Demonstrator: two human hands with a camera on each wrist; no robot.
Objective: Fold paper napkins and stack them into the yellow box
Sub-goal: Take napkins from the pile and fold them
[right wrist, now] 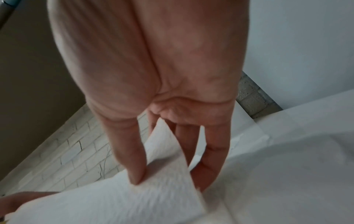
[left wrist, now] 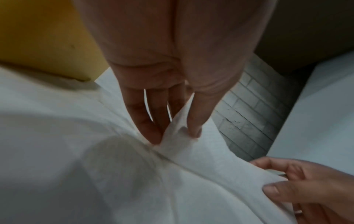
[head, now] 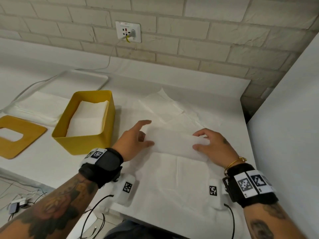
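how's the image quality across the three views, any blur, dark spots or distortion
Head view: evenly lit and fairly sharp, though the wide angle bends the brick wall. Left wrist view: dim, the yellow box soft, a grey shadow on the napkin. Right wrist view: the right hand looms large and blurred.

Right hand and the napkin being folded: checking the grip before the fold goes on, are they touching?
Touching. In the right wrist view the right hand pinches the napkin between thumb and fingers.
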